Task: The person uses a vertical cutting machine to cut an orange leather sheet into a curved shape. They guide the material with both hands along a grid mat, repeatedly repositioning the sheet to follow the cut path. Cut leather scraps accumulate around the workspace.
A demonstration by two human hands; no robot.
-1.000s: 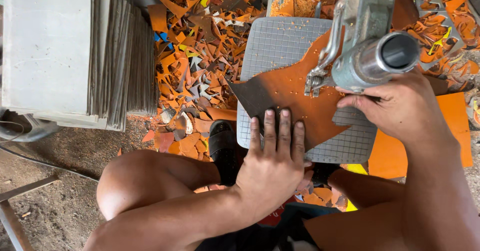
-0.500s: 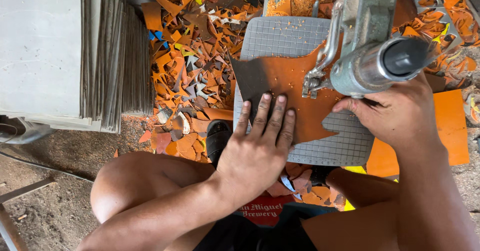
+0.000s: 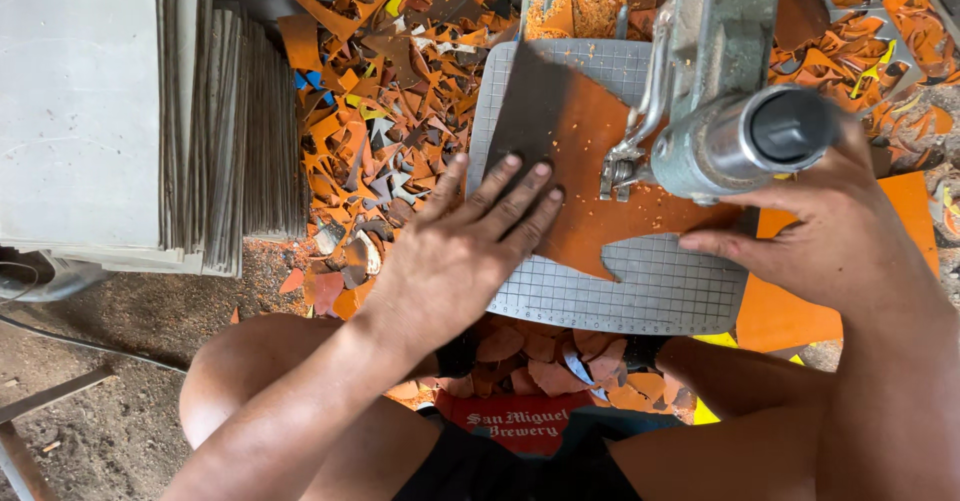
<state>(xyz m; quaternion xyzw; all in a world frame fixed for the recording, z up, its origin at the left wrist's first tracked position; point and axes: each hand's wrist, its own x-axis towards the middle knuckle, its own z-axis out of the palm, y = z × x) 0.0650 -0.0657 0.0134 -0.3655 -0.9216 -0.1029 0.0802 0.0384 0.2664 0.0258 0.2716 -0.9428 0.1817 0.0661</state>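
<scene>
Orange sheet point(image 3: 590, 176) lying flat on the gridded cutting plate point(image 3: 650, 296), its lower edge short of the plate's near rim; scraps point(image 3: 390, 111) crowd the plate's left side. Left hand point(image 3: 470, 236) presses the sheet with fingers spread, unclenched. Right hand point(image 3: 810, 231) lies flat, fingertips touching the sheet beneath the grey machine head point(image 3: 740, 141).

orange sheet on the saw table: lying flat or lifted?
Flat. The orange sheet lies on the gridded table; the left hand rests spread on it, and the right hand touches its edge.
</scene>
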